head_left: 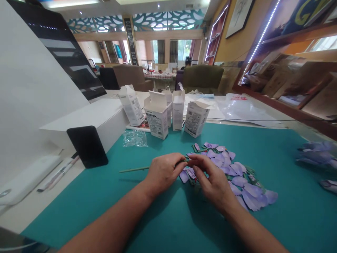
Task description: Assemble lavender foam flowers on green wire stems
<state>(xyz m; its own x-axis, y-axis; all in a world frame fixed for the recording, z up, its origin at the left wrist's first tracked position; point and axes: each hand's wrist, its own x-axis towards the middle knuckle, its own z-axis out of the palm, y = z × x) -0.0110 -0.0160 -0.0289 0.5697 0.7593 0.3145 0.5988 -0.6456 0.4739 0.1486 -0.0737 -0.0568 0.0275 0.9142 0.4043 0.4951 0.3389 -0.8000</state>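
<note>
Across flat teal matting [92, 193], I see the left hand [162, 172] grasping a thin green stem [134, 169], partly hidden. Whether the right hand [214, 181] pinches anything, I cannot tell.

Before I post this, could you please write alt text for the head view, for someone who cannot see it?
A person's left hand holds a green stem close to the right hand, above a teal mat. Loose purple petals lie beside the right hand; opened white boxes stand beyond, and a black phone-like device stands at the picture's left.
</note>
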